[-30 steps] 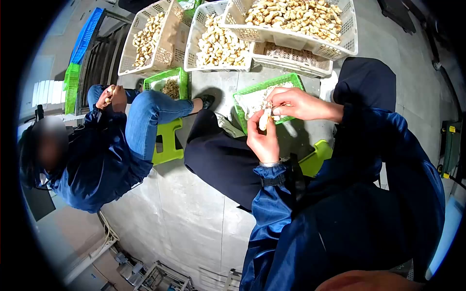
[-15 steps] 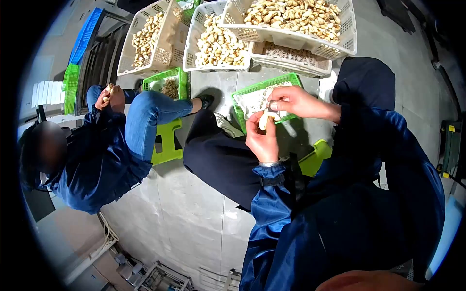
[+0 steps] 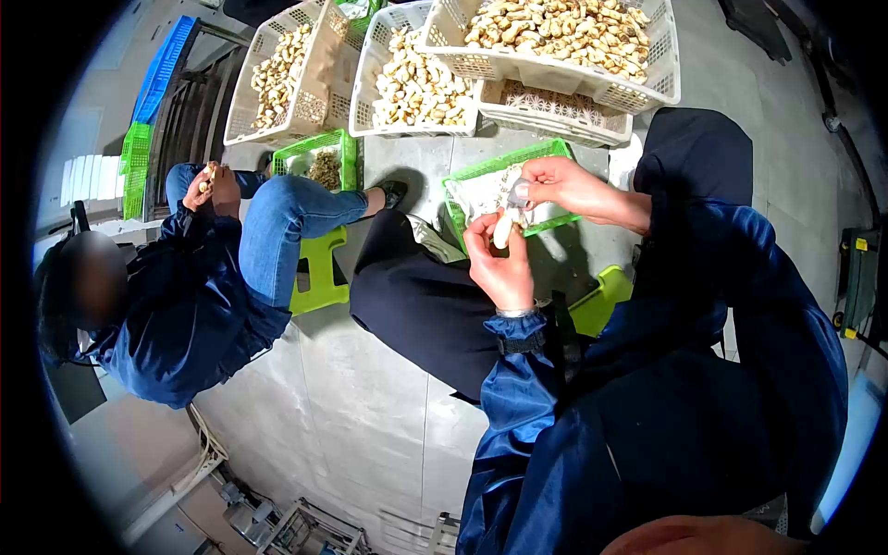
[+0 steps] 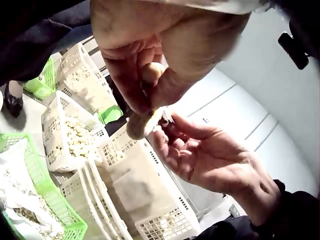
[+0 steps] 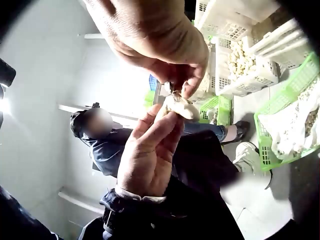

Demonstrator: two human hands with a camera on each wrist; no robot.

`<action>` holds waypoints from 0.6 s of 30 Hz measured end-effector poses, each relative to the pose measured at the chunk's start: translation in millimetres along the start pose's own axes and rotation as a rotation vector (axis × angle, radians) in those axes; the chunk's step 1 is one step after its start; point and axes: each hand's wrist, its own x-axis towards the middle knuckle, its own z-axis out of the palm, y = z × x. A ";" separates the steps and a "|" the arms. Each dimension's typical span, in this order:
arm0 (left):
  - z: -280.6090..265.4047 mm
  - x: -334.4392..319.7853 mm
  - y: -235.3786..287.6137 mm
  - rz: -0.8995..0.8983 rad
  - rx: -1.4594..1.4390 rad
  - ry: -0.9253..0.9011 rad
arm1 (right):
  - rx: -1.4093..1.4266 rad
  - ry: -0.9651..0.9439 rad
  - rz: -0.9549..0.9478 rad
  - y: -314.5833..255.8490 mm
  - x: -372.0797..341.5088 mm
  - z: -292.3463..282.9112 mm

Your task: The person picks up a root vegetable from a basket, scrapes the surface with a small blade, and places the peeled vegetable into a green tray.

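In the head view my left hand (image 3: 502,270) pinches a pale, stubby mushroom (image 3: 503,231) between thumb and fingers. My right hand (image 3: 575,192) grips a small dark-grey blade (image 3: 519,191), its handle hidden by the fingers, just beyond the mushroom. Seen from the right wrist, the mushroom (image 5: 182,107) lies across the left fingertips, with a glint of metal (image 5: 169,87) close above it. The left wrist view shows a rounded brownish end (image 4: 137,126) of the mushroom jutting from my left hand. Below both hands stands a green basket (image 3: 467,173) lined with white and strewn with trimmings.
White crates (image 3: 365,104) of similar mushrooms (image 3: 421,88) stand at the far side, some stacked. At left, a seated person (image 3: 185,296) in a blue jacket handles something small, beside another green basket (image 3: 350,162). A green stool (image 3: 606,301) shows under me.
My right hand, with the blade, has drawn slightly up and away from the mushroom. My left hand has kept its place, and the mushroom now stands more upright.
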 end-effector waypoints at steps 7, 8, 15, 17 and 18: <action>2.0 -0.8 0.2 0.059 0.019 0.071 | -0.062 0.029 -0.189 -1.1 -2.5 10.8; 2.8 -0.6 -0.1 0.087 0.046 0.084 | -0.038 0.020 -0.198 -2.1 -3.4 12.4; 0.4 -3.4 11.7 0.210 0.331 0.107 | -0.187 0.104 -0.218 -6.9 -3.8 14.6; 1.5 -3.5 9.5 0.235 0.318 0.117 | -0.075 0.068 -0.187 -10.2 -2.7 12.1; 1.6 -3.3 9.1 0.256 0.316 0.121 | -0.086 0.052 -0.186 -11.6 -3.2 12.0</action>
